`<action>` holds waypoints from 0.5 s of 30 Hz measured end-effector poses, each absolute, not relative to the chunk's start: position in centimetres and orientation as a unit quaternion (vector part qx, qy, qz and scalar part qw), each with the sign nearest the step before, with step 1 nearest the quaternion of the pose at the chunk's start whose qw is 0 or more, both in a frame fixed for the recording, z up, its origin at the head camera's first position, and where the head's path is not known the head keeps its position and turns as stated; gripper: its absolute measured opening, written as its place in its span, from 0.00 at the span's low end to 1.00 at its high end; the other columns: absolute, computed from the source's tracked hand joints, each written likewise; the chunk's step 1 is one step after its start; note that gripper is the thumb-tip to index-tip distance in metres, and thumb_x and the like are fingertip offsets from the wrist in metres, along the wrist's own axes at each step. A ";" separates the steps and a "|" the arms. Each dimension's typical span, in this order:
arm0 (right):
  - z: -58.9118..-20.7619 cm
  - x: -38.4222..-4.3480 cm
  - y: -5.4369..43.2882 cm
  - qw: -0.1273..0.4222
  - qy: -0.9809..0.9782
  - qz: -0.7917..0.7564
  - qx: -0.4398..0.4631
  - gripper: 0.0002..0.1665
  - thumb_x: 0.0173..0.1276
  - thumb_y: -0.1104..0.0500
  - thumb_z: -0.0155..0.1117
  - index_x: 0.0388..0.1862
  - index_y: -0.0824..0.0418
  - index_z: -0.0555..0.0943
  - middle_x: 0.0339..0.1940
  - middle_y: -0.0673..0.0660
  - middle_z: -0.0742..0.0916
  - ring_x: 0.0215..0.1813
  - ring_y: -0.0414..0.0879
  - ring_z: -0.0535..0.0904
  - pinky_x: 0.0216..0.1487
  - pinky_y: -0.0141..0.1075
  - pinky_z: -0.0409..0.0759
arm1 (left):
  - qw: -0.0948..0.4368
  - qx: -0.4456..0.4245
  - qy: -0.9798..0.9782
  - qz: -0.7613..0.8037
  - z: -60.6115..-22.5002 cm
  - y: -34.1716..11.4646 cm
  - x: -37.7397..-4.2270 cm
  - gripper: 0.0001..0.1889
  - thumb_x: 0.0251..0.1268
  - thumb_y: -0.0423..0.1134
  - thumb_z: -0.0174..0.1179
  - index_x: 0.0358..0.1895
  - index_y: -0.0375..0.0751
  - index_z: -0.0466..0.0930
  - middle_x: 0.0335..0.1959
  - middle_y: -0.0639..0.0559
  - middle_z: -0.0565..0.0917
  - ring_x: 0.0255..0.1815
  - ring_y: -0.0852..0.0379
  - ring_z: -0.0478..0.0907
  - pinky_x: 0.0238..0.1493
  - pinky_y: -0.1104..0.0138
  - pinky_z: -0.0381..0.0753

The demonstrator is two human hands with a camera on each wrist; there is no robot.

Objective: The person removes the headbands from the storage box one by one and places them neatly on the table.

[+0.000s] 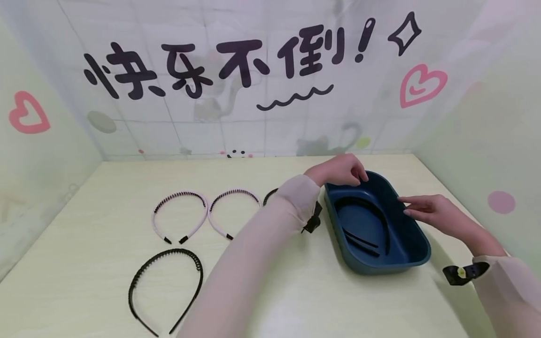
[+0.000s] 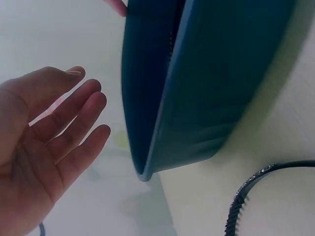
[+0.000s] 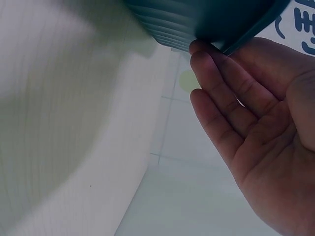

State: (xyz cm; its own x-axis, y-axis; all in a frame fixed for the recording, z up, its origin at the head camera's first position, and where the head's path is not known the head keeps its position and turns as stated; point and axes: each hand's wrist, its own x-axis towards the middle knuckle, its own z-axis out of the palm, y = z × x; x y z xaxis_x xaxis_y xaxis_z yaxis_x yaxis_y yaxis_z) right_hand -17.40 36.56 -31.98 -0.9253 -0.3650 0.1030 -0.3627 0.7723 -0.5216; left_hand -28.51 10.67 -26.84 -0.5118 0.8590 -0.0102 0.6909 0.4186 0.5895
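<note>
Basically all centred on the blue tub point(image 1: 367, 270), which sits on the table point(image 1: 304, 300). L hand point(image 1: 340, 170) is over the tub's far-left corner; per L wrist cam, fingers loosely bent, slightly apart, nothing held, w/ a gap btwn them & the tub. R hand point(image 1: 439, 213) is at the tub's R side, thumb & fingers together on the rim, pinching it: thumb inside, other fingers vs. the outer wall.

In the tub: a black hairband point(image 1: 385, 225), arch toward the far end, plus thin black strips point(image 1: 367, 250) nearer its L wall; can't tell if they're the same band or another.

L of tub: two lilac hairbands point(image 1: 181, 194) w/ black teeth & tips, side by side; a dark hairband point(image 1: 269, 193) closer to the tub, mostly hidden by the L sleeve point(image 1: 249, 253). Further L & nearer the viewer than the tub: a black toothed hairband point(image 1: 173, 251), ends toward viewer. Behind tub: wall point(image 1: 236, 136) w/ big dark lettering point(image 1: 243, 61) & a pink heart point(image 1: 422, 84).
</note>
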 end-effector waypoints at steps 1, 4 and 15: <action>-32.0 -17.4 36.6 0.001 0.941 -0.278 -0.195 0.21 0.65 0.64 0.58 0.56 0.73 0.74 0.39 0.64 0.84 0.38 0.29 0.78 0.36 0.26 0.77 | 0.162 0.460 0.831 0.267 -27.0 10.9 -28.7 0.15 0.62 0.27 0.51 0.50 0.37 0.80 0.47 0.49 0.80 0.45 0.61 0.76 0.41 0.77 0.72; -32.0 -17.4 36.6 -0.001 0.939 -0.280 -0.199 0.21 0.65 0.64 0.58 0.56 0.73 0.74 0.39 0.63 0.85 0.38 0.30 0.78 0.36 0.26 0.77 | 0.180 0.436 0.839 0.270 -27.4 11.5 -29.1 0.16 0.62 0.27 0.50 0.52 0.36 0.79 0.48 0.48 0.80 0.42 0.60 0.77 0.39 0.76 0.73; -31.9 -17.5 36.5 0.003 0.936 -0.291 -0.196 0.21 0.66 0.65 0.57 0.56 0.73 0.74 0.39 0.64 0.84 0.38 0.31 0.78 0.36 0.27 0.77 | 0.201 0.366 0.873 0.253 -28.3 13.1 -28.8 0.17 0.62 0.28 0.52 0.54 0.39 0.79 0.50 0.51 0.79 0.43 0.61 0.76 0.38 0.75 0.73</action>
State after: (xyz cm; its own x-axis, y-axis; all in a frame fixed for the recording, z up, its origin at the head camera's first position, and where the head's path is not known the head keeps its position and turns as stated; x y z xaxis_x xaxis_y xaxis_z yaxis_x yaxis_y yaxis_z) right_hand -17.49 36.51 -31.92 -0.9233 -0.3686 0.1078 -0.3647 0.7536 -0.5469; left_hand -28.81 13.06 -28.26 -0.6514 0.7403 -0.1661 0.5366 0.6043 0.5889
